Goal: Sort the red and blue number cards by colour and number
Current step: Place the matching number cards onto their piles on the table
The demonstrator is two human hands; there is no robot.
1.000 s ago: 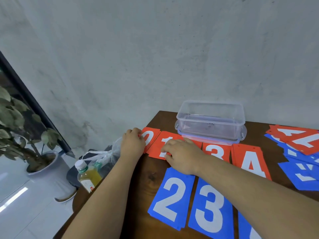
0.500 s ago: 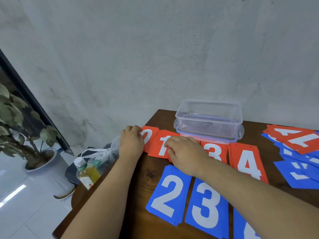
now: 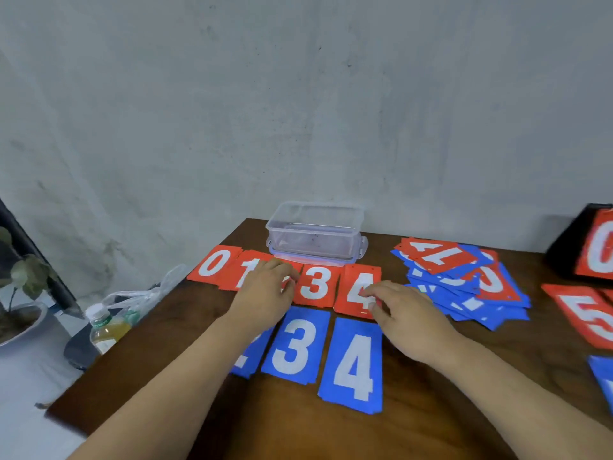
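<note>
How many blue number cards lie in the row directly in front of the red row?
3. The blue 2 is leftmost, partly under the left forearm; blue 3 is in the middle; blue 4 is rightmost. Another card may be hidden under that forearm.

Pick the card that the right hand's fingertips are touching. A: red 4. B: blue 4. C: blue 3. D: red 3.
A: the right hand has its fingertips on the red 4 card, which lies just beyond the blue 4 card.
</note>
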